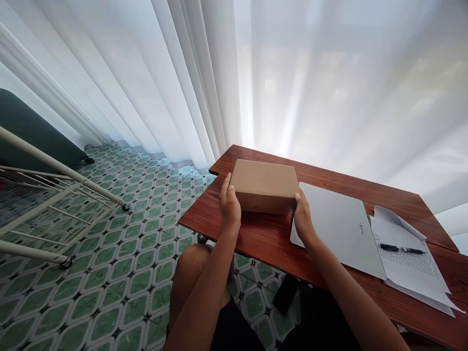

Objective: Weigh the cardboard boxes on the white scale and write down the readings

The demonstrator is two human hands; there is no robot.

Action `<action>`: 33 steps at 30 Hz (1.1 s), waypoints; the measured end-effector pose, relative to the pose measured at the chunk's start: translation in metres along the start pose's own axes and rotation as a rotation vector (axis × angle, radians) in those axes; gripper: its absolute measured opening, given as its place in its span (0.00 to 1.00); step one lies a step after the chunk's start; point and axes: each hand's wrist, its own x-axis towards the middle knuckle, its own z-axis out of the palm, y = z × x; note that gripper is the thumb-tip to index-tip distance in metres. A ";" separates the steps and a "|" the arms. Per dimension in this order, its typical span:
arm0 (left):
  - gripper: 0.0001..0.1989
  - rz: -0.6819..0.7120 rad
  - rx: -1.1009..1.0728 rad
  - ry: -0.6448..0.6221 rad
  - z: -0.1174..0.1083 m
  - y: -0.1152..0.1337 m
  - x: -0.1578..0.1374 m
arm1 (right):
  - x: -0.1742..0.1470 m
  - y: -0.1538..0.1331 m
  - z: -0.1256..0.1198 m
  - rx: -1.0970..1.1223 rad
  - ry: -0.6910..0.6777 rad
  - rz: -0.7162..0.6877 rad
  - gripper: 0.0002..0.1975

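A closed brown cardboard box (265,180) is at the left part of a dark red wooden table (256,234). My left hand (230,202) grips its left end, thumb near the top edge. At the opposite end, my right hand (302,214) holds the front right corner. The box's near side looks slightly raised off the tabletop; whether its far edge touches the wood I cannot tell. Just right of the box lies a flat silver-grey laptop (336,224), lid down, partly beneath my right hand and forearm.
Handwritten papers (409,263) with a black pen (402,249) on them lie right of the laptop. White curtains (292,87) hang behind the table. A wheeled metal rack (73,175) stands on the green tiled floor (120,273) at left. A dark flat object (285,294) is below the table.
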 end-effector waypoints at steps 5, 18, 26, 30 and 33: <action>0.25 -0.012 0.001 -0.005 -0.003 -0.007 0.003 | -0.001 0.003 0.002 -0.011 -0.024 0.000 0.27; 0.26 -0.121 -0.031 0.017 -0.008 -0.010 -0.003 | -0.001 0.008 -0.001 -0.095 -0.037 0.000 0.27; 0.26 -0.014 -0.048 0.034 -0.006 -0.015 -0.003 | 0.003 0.013 -0.006 -0.122 -0.077 0.002 0.31; 0.28 0.000 -0.061 0.038 -0.006 -0.016 -0.003 | 0.003 0.015 -0.006 -0.098 -0.089 -0.018 0.31; 0.28 0.013 -0.062 0.027 -0.006 -0.017 -0.002 | 0.005 0.016 -0.006 -0.084 -0.093 -0.016 0.31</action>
